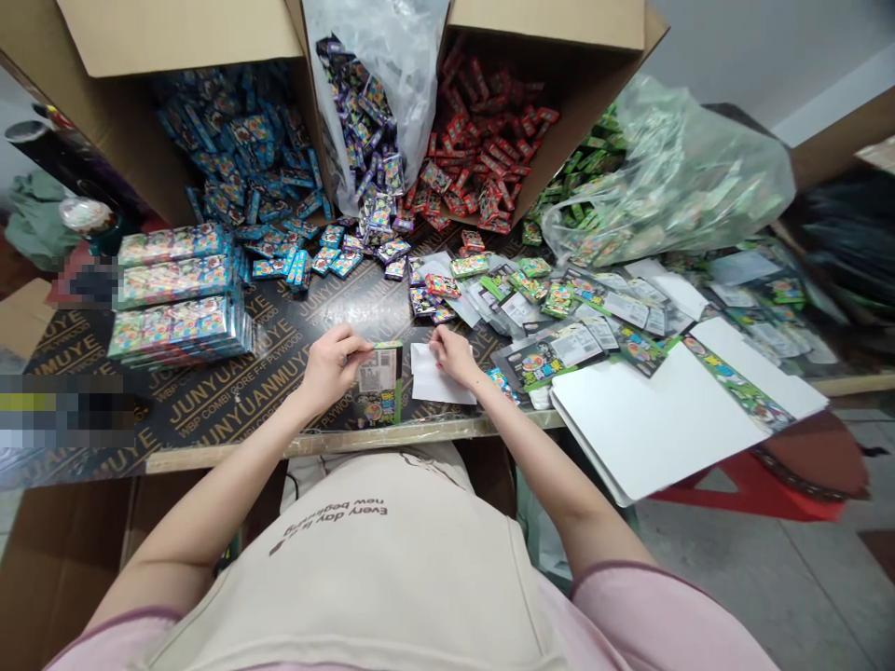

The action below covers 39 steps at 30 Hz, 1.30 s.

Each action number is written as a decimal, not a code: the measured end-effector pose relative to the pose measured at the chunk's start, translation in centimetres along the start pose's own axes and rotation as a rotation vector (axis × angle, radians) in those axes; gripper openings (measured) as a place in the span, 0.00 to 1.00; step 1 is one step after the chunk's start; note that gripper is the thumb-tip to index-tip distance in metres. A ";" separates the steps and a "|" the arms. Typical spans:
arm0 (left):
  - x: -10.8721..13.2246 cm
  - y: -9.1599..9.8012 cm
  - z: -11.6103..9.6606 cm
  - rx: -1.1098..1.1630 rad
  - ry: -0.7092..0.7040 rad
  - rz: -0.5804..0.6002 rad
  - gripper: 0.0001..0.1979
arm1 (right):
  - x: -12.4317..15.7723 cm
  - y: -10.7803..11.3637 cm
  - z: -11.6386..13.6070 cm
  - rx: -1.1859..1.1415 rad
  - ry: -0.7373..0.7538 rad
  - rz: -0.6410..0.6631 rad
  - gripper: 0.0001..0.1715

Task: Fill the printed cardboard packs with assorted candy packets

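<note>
My left hand (334, 363) is closed in a pinch at the upper left edge of a black and green printed package sleeve (379, 396), which has a pale label panel. Beside it, my right hand (453, 356) has its fingers drawn together at the top of a white folded paper piece (437, 387). The sleeve and the white piece lie side by side near the table's front edge. Just beyond my hands sit small purple boxes (422, 303) and a red box (443, 286). How firmly the right fingers grip the paper is hard to see.
Cartons hold blue boxes (244, 149) and red boxes (489, 158); a plastic bag (402, 56) of purple ones stands between them. Green boxes spill from another bag (685, 186). Stacked wrapped packs (174, 321) stand left; flat printed sleeves (559, 354) and white card sheets (629, 419) lie right.
</note>
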<state>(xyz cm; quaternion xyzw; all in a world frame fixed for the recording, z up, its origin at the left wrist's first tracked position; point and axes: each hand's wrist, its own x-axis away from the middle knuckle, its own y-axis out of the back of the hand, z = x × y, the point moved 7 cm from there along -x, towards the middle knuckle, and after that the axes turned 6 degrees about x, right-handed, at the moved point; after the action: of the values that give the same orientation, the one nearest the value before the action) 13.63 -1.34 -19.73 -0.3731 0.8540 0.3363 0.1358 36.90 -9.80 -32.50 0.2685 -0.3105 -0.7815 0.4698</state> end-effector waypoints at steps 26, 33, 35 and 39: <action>0.1 0.2 -0.4 -0.002 0.008 -0.106 0.08 | -0.7 2.6 18.3 -0.441 0.248 0.252 0.19; 0.4 0.2 -0.5 -0.116 -0.059 -0.172 0.08 | 0.6 3.2 19.0 -0.233 0.295 0.045 0.17; 0.4 0.4 -0.7 -0.126 -0.082 -0.191 0.08 | 0.5 3.0 18.7 -0.238 0.269 0.004 0.18; 0.6 0.6 -0.7 -0.121 -0.074 -0.221 0.09 | -0.6 1.8 16.6 -0.462 0.051 0.053 0.30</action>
<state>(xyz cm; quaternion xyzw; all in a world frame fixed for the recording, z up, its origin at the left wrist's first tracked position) 12.83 -1.82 -19.22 -0.4599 0.7801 0.3836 0.1808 26.34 -6.04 -20.13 0.1653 -0.1182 -0.8121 0.5470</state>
